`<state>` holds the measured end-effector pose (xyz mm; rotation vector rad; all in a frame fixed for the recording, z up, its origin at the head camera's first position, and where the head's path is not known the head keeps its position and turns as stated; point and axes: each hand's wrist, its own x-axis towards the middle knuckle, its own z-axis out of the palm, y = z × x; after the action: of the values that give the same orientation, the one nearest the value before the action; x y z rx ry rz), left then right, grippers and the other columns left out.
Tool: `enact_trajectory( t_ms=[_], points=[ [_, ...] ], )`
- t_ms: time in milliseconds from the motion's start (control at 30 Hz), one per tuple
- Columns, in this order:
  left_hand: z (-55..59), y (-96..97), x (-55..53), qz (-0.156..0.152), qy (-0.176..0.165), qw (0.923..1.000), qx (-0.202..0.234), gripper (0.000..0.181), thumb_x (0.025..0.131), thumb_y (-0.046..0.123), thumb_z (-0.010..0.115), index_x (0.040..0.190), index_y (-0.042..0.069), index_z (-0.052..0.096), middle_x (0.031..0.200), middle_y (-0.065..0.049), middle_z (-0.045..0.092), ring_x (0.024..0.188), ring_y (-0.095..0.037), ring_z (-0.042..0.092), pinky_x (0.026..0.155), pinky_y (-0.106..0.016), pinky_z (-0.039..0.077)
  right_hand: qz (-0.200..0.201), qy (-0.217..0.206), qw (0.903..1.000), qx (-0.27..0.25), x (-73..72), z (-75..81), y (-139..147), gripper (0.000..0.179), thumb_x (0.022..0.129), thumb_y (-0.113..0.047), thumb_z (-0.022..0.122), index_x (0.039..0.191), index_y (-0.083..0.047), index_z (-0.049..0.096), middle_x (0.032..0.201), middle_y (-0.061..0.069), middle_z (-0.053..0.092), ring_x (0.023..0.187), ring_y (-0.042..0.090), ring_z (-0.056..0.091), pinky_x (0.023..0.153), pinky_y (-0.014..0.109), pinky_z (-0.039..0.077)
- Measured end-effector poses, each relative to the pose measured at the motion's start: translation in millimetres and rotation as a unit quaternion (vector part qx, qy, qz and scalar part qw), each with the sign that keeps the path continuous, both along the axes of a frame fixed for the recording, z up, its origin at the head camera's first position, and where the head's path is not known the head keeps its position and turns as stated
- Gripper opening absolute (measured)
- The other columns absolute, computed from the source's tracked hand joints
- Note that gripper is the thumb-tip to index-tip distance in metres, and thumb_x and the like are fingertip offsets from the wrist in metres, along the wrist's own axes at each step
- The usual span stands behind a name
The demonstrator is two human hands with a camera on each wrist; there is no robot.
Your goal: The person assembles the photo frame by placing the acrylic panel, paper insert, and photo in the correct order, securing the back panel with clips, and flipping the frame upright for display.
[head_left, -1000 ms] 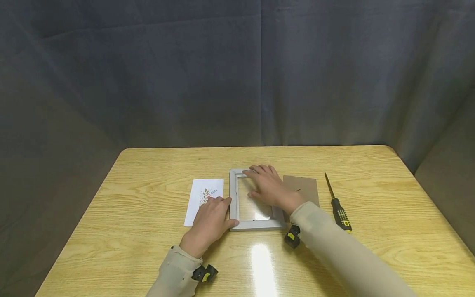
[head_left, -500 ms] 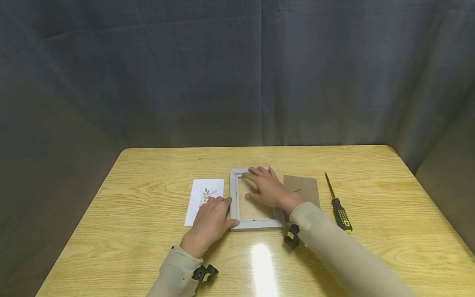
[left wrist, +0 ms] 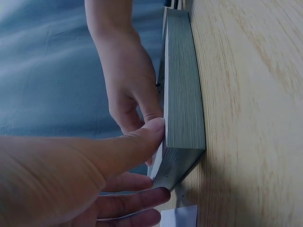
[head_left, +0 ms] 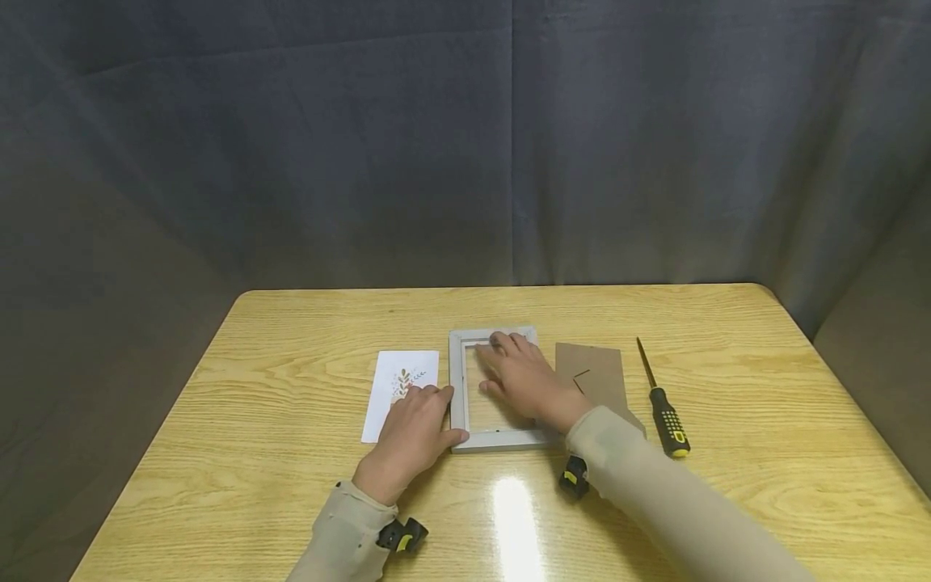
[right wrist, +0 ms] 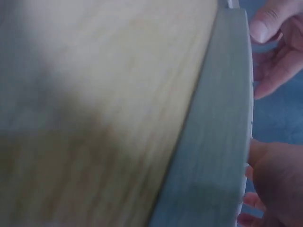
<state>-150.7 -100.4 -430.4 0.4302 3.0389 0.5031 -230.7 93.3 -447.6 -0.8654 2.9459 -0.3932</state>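
Observation:
A light grey picture frame [head_left: 457, 380] lies flat on the table, its inner opening facing up. My left hand [head_left: 414, 424] holds the frame's near left corner, thumb on the near rail and fingers along the left side. In the left wrist view the left thumb [left wrist: 147, 132] rests on the corner, with the fingertips against the adjoining side. My right hand [head_left: 527, 380] reaches over the opening from the right, fingers spread and bent slightly down near the far inner edge. It covers much of the right rail.
A white card [head_left: 381, 388] with a printed plant lies left of the frame, partly under my left hand. Brown backing board [head_left: 604, 368] with a dark angled slit lies to the right. Beyond it is a black and yellow screwdriver [head_left: 665, 412]. A grey curtain [head_left: 465, 162] hangs behind the table [head_left: 276, 364].
My right hand has shifted slightly toward me, its fingers moving off the far rail into the opening. The bright reflection inside the frame has gone. My left hand stays at the corner.

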Motion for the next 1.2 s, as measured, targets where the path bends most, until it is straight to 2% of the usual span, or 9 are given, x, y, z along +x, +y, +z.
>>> enact_trajectory(
  t_ms=[100, 200, 300, 400, 500, 633, 933, 1033, 1200],
  points=[
    [-0.4, -0.2, -0.2, 0.0, 0.001, 1.0, -0.001, 0.065, 0.081, 0.036, 0.084, 0.13, -0.002, 0.065, 0.119, -0.02, 0.071, 0.105, -0.037, 0.066, 0.086, -0.051, 0.056, 0.002, 0.021, 0.9997, 0.008, 3.0, -2.7, -1.2, 0.058, 0.101, -0.037, 0.061, 0.151, -0.01, 0.048, 0.156, 0.02, 0.042, 0.143, 0.039, 0.04, 0.12, 0.053, 0.034],
    [-0.6, -0.4, -0.4, 0.001, 0.001, 1.0, -0.002, 0.065, 0.081, 0.036, 0.084, 0.13, -0.001, 0.065, 0.119, -0.02, 0.071, 0.106, -0.037, 0.066, 0.085, -0.051, 0.056, 0.002, 0.03, 0.9995, 0.012, 4.7, -4.9, -2.6, 0.057, 0.102, -0.035, 0.06, 0.151, -0.01, 0.048, 0.155, 0.021, 0.043, 0.143, 0.04, 0.041, 0.121, 0.051, 0.034],
    [-0.8, 0.0, -0.4, 0.001, 0.0, 1.0, -0.003, 0.065, 0.081, 0.036, 0.085, 0.13, -0.001, 0.065, 0.119, -0.019, 0.071, 0.106, -0.038, 0.066, 0.085, -0.052, 0.056, -0.002, 0.022, 0.9996, 0.016, 7.3, -4.8, -4.1, 0.056, 0.103, -0.034, 0.058, 0.151, -0.009, 0.047, 0.156, 0.022, 0.042, 0.144, 0.042, 0.04, 0.122, 0.051, 0.032],
    [-0.8, 0.2, -0.4, 0.001, 0.0, 1.0, -0.004, 0.065, 0.081, 0.036, 0.085, 0.13, -0.001, 0.065, 0.119, -0.019, 0.071, 0.106, -0.037, 0.066, 0.085, -0.052, 0.056, -0.01, 0.01, 0.9996, 0.023, 10.9, -3.6, -6.1, 0.053, 0.104, -0.032, 0.057, 0.151, -0.009, 0.048, 0.158, 0.023, 0.04, 0.145, 0.044, 0.039, 0.12, 0.054, 0.035],
    [-0.5, 0.3, -0.2, 0.002, 0.001, 1.0, -0.005, 0.064, 0.081, 0.036, 0.084, 0.13, -0.001, 0.065, 0.118, -0.019, 0.071, 0.106, -0.037, 0.066, 0.085, -0.052, 0.056, -0.019, 0.01, 0.9994, 0.029, 14.8, -2.1, -8.3, 0.05, 0.104, -0.03, 0.056, 0.149, -0.009, 0.049, 0.158, 0.023, 0.04, 0.144, 0.047, 0.04, 0.114, 0.057, 0.041],
    [-0.3, 0.6, 0.1, 0.003, -0.001, 1.0, -0.004, 0.064, 0.081, 0.036, 0.084, 0.13, -0.001, 0.065, 0.119, -0.019, 0.071, 0.107, -0.038, 0.066, 0.086, -0.052, 0.056, -0.023, 0.031, 0.9987, 0.033, 18.0, -1.2, -11.0, 0.047, 0.104, -0.027, 0.057, 0.146, -0.007, 0.053, 0.155, 0.025, 0.045, 0.14, 0.049, 0.045, 0.106, 0.058, 0.048],
    [0.1, 1.1, 0.7, 0.004, -0.006, 1.0, 0.004, 0.065, 0.081, 0.034, 0.084, 0.131, -0.002, 0.064, 0.121, -0.02, 0.07, 0.109, -0.038, 0.066, 0.087, -0.052, 0.056, -0.018, 0.07, 0.9966, 0.039, 21.0, -3.9, -13.9, 0.043, 0.104, -0.024, 0.058, 0.142, -0.005, 0.057, 0.148, 0.027, 0.052, 0.132, 0.05, 0.054, 0.091, 0.058, 0.057],
    [0.5, 1.2, 0.8, 0.004, -0.007, 0.9999, 0.007, 0.065, 0.082, 0.034, 0.084, 0.131, -0.002, 0.064, 0.122, -0.02, 0.07, 0.111, -0.039, 0.066, 0.089, -0.053, 0.056, -0.015, 0.076, 0.9962, 0.041, 22.0, -4.2, -13.6, 0.043, 0.103, -0.024, 0.058, 0.142, -0.005, 0.057, 0.148, 0.026, 0.053, 0.131, 0.05, 0.054, 0.09, 0.057, 0.057],
    [0.4, 0.8, 1.0, 0.002, -0.005, 0.9999, 0.01, 0.065, 0.082, 0.033, 0.084, 0.132, -0.003, 0.064, 0.123, -0.02, 0.07, 0.112, -0.039, 0.066, 0.089, -0.053, 0.056, -0.017, 0.06, 0.9967, 0.051, 24.9, -2.8, -13.8, 0.048, 0.104, -0.028, 0.057, 0.146, -0.006, 0.053, 0.151, 0.025, 0.049, 0.134, 0.049, 0.051, 0.095, 0.057, 0.055]
  ],
)
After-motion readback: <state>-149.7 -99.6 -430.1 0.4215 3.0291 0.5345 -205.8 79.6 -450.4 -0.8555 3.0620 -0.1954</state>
